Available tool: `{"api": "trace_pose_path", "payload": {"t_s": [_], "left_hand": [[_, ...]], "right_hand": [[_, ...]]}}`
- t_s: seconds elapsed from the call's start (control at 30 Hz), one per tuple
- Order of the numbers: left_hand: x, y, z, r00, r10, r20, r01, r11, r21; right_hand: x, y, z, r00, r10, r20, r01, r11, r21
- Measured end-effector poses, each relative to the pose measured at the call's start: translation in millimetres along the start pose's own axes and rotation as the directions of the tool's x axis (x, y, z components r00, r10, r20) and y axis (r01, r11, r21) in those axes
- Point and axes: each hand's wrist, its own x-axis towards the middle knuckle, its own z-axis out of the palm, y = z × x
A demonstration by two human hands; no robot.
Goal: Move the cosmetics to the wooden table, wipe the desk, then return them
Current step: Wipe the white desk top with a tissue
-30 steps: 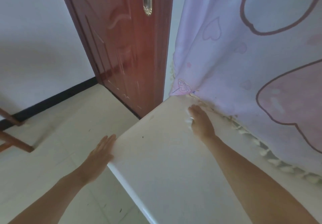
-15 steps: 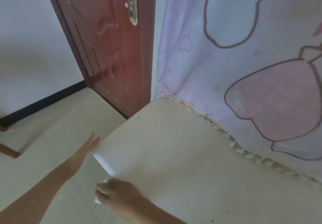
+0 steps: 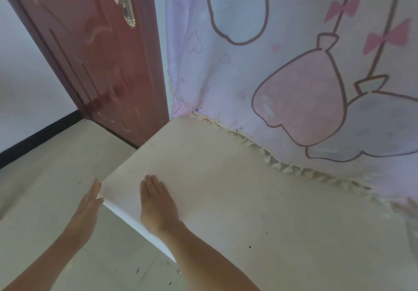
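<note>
At the desk corner nearest the door, my right hand lies flat on the top, fingers straight and together. My left hand, fingers also straight, presses the corner's side from the floor side. A pink-patterned curtain hangs along the desk's far edge, its fringe lying on the top. A black baseboard runs along the wall. Whether anything sits under my right palm, I cannot tell. Both forearms and the door handle are cut off by the frame.
</note>
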Motion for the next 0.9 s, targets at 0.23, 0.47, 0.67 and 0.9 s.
{"api": "trace_pose_path", "payload": {"t_s": [0.23,0.47,0.67,0.9], "left_hand": [[-17.6,11.1,40.9,0.983,0.152,0.1,-0.182,0.809,0.558],[-53.9,34.6,128.4,0.885,0.237,0.4,-0.462,0.548,0.697],[-82.2,34.7,173.5,0.808,0.238,0.538,-0.582,0.463,0.668],[-51.6,36.6,149.4,0.847,0.238,0.475,-0.531,0.412,0.74]], "right_hand": [[-82.4,60.1,-8.8,0.912,0.398,-0.104,-0.388,0.916,0.103],[-290.7,141.8,-34.6,0.529,0.814,-0.241,-0.824,0.56,0.082],[-426.0,181.8,-46.0,0.085,0.946,-0.311,-0.957,0.165,0.239],[-325.0,217.1,-60.7,0.364,0.91,-0.198,-0.924,0.379,0.045]]}}
